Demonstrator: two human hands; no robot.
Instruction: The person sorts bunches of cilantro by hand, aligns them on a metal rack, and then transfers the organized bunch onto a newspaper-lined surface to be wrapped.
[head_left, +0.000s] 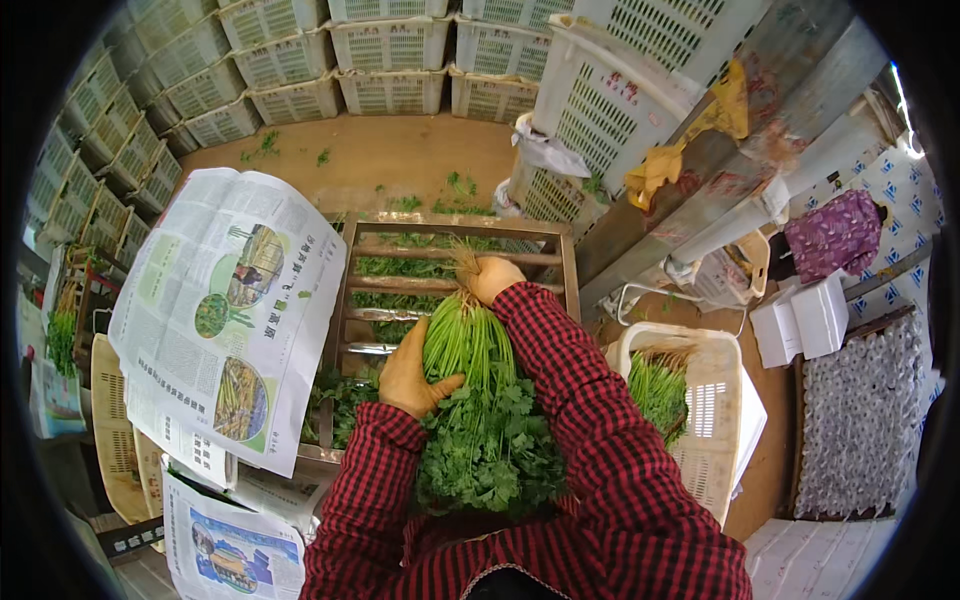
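A bunch of leafy green cilantro (487, 442) with pale stems and brown roots lies between my arms, its roots pointing away from me. My right hand (495, 281) grips it at the root end. My left hand (416, 379) rests against the left side of the stems, thumb spread over them; the undersides of its fingers are hidden. Beneath is a slatted metal rack (457, 221), with loose greens showing between its bars. Sheets of newspaper (225, 300) lie at the rack's left side.
A pale plastic basket (712, 420) holding greens stands at the right. Stacked plastic crates (394, 45) line the back. A metal post (675, 180) rises behind the rack at right. Another person (836, 232) in purple is farther right. More newspapers (232, 547) lie at lower left.
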